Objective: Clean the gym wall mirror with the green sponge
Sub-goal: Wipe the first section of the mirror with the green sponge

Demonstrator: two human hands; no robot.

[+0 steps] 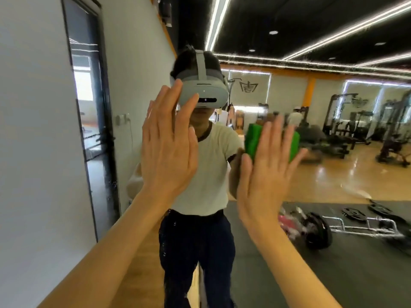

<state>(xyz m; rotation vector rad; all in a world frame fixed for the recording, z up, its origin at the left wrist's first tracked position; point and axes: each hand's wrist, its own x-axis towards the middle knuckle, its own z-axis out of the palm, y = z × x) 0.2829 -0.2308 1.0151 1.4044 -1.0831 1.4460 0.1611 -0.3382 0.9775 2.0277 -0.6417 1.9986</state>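
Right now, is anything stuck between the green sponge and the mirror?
Nothing visible. The right hand presses the green sponge flat against the mirror with straight fingers. The left hand is raised beside it, open.

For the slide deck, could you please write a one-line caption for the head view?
Right hand presses a green sponge flat against the gym wall mirror; left hand raised open beside it.

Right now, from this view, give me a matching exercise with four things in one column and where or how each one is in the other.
Things:
1. sponge
2. left hand
3. right hand
4. barbell

States:
A. lying on the dark floor mat, seen in the mirror
B. flat, fingers straight, empty
C. green, pressed to the glass
D. flat, fingers straight, pressing the sponge

Pairs: 1-C, 2-B, 3-D, 4-A
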